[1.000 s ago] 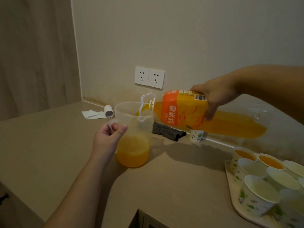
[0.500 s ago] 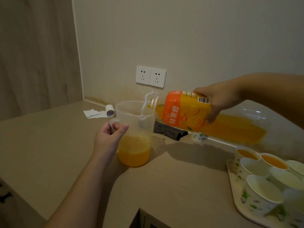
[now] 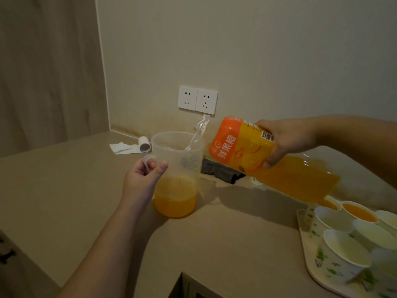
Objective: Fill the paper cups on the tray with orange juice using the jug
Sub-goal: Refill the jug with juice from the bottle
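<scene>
My left hand (image 3: 142,179) grips the handle of the jug (image 3: 177,175), which stands on the counter (image 3: 64,190) about a third full of juice. My right hand (image 3: 285,140) holds the bottle (image 3: 257,155) tilted (neck by the jug's rim). Paper cups (image 3: 341,252) sit on the tray (image 3: 307,252), near right.

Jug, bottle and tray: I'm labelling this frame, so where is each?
Jug (image 3: 175,196), head view, on its juice-filled lower wall.
Bottle (image 3: 231,145), head view, on its orange label.
Tray (image 3: 304,244), head view, on its bare left rim.
</scene>
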Motion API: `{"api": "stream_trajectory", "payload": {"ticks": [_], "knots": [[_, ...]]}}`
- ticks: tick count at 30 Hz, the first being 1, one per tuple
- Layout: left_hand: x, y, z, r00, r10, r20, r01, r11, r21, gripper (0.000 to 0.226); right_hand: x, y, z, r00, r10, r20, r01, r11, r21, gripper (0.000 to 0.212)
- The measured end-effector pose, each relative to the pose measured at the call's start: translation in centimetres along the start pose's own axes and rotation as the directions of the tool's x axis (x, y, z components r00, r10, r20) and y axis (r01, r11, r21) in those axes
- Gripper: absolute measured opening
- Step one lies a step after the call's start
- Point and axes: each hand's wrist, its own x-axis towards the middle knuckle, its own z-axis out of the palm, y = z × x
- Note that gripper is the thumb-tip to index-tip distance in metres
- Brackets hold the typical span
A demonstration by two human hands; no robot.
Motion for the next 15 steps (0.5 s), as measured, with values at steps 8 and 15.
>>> {"api": "stream_trajectory", "payload": {"ticks": [8,15], "knots": [[-0.1,0.1,0.0,1.000,-0.014,-0.002,0.014,1.000,0.004,0.034,0.2,1.3,2.5,0.989,0.018,-0.147,0.029,0.949,0.313,0.096],[-0.2,0.3,0.2,1.000,0.001,-0.008,-0.001,1.000,-0.023,0.027,1.7,2.3,6.7,0.953,0.091,-0.290,0.094,0.820,0.565,0.098]]}}
